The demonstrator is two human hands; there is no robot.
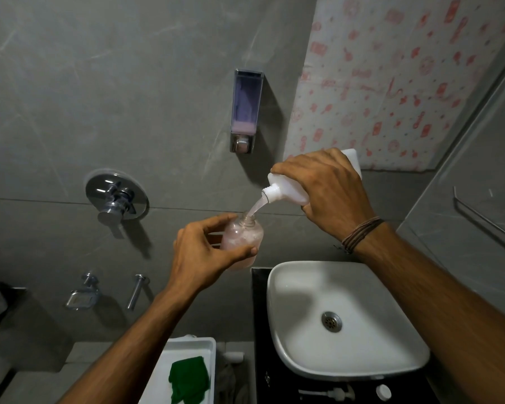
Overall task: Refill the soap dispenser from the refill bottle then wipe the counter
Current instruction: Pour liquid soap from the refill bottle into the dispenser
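My right hand (330, 193) grips a white refill bottle (283, 189), tilted with its neck pointing down and left. A pale stream of soap runs from that neck into the open mouth of a clear dispenser bottle (242, 239), which holds pinkish soap. My left hand (204, 255) grips the dispenser bottle upright in the air, left of the sink. The pump head (328, 392) and a white cap (383, 392) lie on the black counter (260, 345) in front of the sink. A green cloth (188, 380) lies in a white tray (164, 371).
A white basin (303, 330) sits on the black counter below my right arm. On the grey wall are a mounted soap dispenser (246, 110), a round mixer valve (115, 198), a soap dish (80, 298) and a spout (136, 291). A patterned curtain (391, 77) hangs at the right.
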